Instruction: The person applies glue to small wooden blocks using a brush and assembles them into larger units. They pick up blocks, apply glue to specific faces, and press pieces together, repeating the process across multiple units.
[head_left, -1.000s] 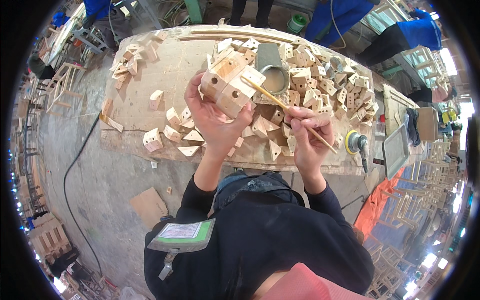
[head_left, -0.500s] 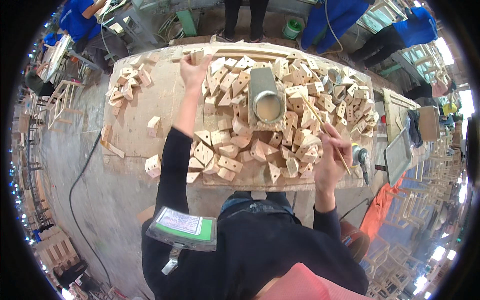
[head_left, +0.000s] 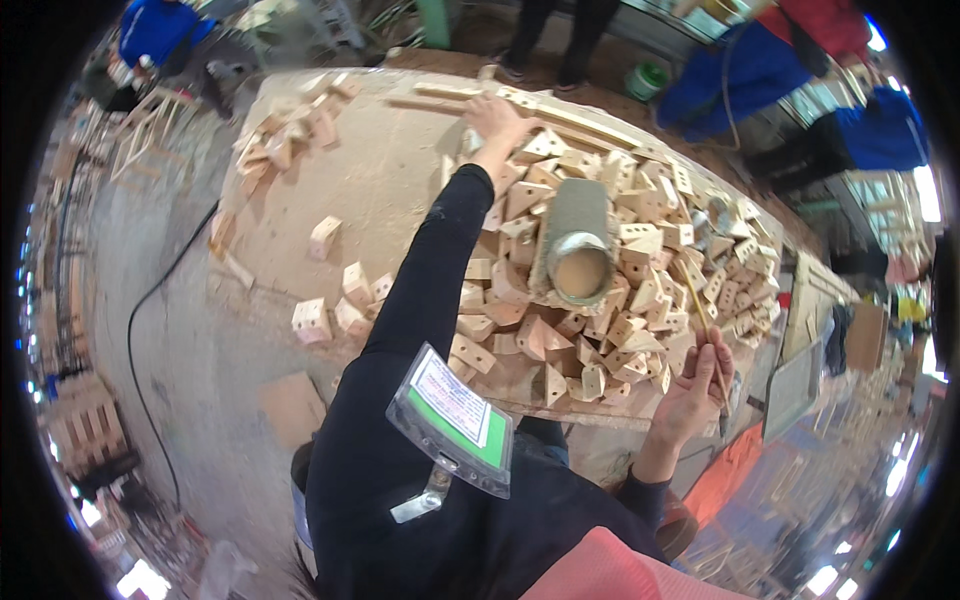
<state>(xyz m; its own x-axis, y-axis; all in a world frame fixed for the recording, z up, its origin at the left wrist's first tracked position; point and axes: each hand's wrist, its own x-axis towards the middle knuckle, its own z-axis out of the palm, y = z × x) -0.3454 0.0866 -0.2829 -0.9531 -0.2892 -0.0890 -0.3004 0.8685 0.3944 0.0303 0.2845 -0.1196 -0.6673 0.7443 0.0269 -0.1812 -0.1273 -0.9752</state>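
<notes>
left hand (head_left: 495,120) by worktop (head_left: 375,170)'s far edge (can't tell its grip) | right hand (head_left: 697,388) pinching stick (head_left: 695,298), best kept off blocks (head_left: 537,338)

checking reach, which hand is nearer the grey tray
Right: the right hand is left of the grey tray; the left hand is farther left, across the table.

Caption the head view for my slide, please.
Left hand at the far edge of wooden blocks, right hand holding a thin stick.
</notes>
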